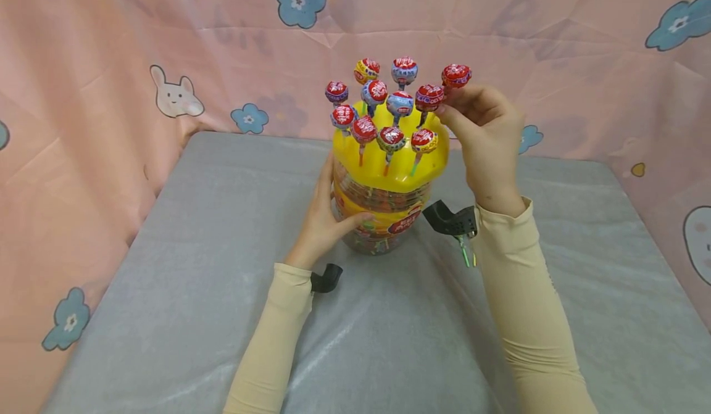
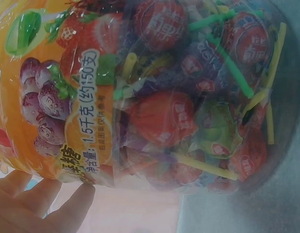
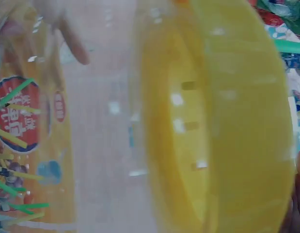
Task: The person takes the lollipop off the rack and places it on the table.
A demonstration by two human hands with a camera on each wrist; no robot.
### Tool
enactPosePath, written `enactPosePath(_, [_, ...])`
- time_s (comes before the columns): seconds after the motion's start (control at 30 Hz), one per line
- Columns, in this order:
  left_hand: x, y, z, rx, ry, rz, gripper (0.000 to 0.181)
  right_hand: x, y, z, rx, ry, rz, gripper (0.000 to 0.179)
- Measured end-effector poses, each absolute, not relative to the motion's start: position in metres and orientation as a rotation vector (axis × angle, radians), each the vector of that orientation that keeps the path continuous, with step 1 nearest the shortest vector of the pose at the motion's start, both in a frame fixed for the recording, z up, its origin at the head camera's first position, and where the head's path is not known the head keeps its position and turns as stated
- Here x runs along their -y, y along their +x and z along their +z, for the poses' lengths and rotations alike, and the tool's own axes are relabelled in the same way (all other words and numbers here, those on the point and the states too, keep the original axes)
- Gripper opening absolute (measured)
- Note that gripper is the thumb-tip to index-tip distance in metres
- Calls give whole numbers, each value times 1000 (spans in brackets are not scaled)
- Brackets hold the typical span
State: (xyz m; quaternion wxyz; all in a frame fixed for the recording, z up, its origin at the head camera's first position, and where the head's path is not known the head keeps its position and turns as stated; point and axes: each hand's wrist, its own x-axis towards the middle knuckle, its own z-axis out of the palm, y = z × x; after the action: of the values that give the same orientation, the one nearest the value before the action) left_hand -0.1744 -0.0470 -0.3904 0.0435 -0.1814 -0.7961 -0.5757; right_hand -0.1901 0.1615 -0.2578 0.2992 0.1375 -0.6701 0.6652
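the crowded right edge of the yellow lid [image 1: 391,179] looks the likeliest spot for trouble: the right hand [image 1: 491,133] pinches there, beside a red lollipop [image 1: 457,76] and its close red neighbour [image 1: 429,97], and its fingers hide which stick they grip. a knuckle catching the other one could tilt it or work it loose. a stick pressed at a slant might bend or skid over the smooth plastic. a hard push near the rim could tip the jar [image 1: 383,219], upright on the grey table [image 1: 222,216], were the left hand [image 1: 322,223] to slacken; it is clamped round the jar's side, thumb across the front

the jar is clear plastic with an orange fruit label [image 2: 86,97]. low down, wrapped sweets [image 2: 164,121] lie jumbled inside, green and yellow sticks [image 2: 229,68] pointing every way; higher up, the right wrist view shows a clear stretch of wall between label and lid. the lid carries a cluster of lollipops [image 1: 363,129], heads up, some leaning slightly
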Motion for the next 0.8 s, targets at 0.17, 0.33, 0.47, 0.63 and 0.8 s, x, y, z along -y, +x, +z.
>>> enactPosePath(0.17, [46, -174, -389, 2434, -558, -1754, 109, -165, -186, -254, 1712, 374, 1842, 8])
enactPosePath(0.33, [47, -174, -389, 2429, -559, -1756, 109, -169, -183, -253, 1675, 347, 1924, 7])
enactPosePath(0.47, [47, -175, -390, 2422, -562, -1756, 109, -174, -182, -254, 1624, 348, 1998, 6])
enactPosePath(0.63, [46, -175, -391, 2429, -563, -1752, 108, -183, -179, -256, 1529, 339, 2066, 9])
enactPosePath(0.8, [47, -175, -391, 2425, -564, -1756, 109, -193, -175, -262, 1488, 309, 2081, 10])
